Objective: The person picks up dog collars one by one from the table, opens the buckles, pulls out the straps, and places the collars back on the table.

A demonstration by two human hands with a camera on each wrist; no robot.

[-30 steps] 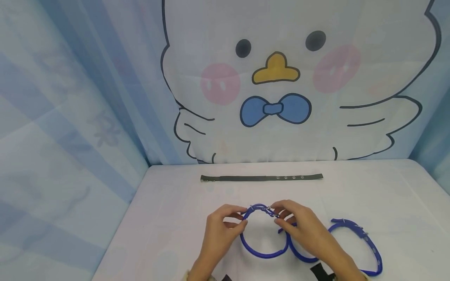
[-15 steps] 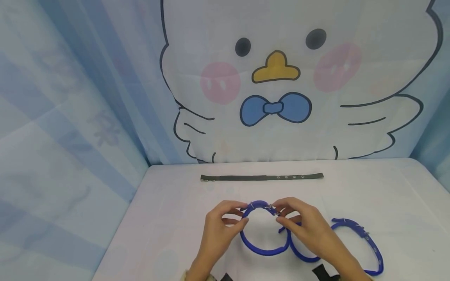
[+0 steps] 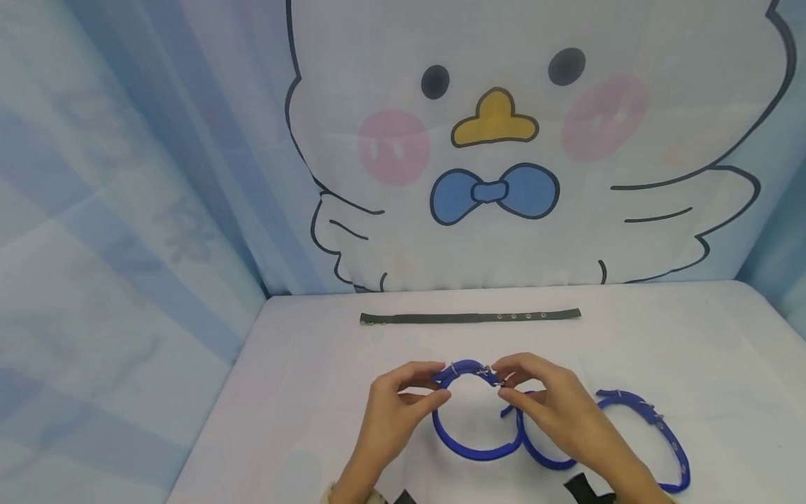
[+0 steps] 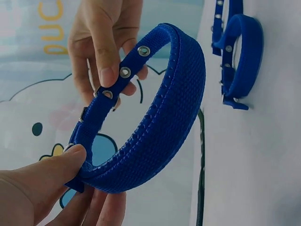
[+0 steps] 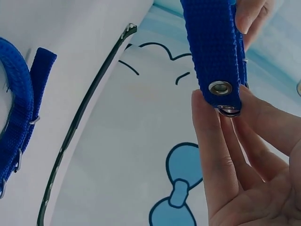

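Note:
A blue webbing collar [image 3: 481, 455] with metal eyelets is looped into a ring and raised between both hands. My left hand [image 3: 397, 413] pinches its upper left side between thumb and fingers, where a short strap end pokes out in the left wrist view. My right hand [image 3: 557, 406] pinches the upper right part beside the metal fittings. In the right wrist view, the band [image 5: 211, 42] comes down to the right fingertips, with an eyelet [image 5: 220, 88] facing the camera. Broad woven webbing [image 4: 174, 122] fills the middle of the left wrist view.
Two more blue collars lie on the white table, one [image 3: 550, 463] partly behind my right hand and one [image 3: 679, 448] farther right. Toward the back, a dark green strap [image 3: 441, 318] with eyelets lies straight across. A cartoon-printed curtain [image 3: 491, 252] hangs behind the table.
Both hands keep their grip on the collar and have shifted slightly right. The collar's top has tilted, so its band shows broader than a second ago.

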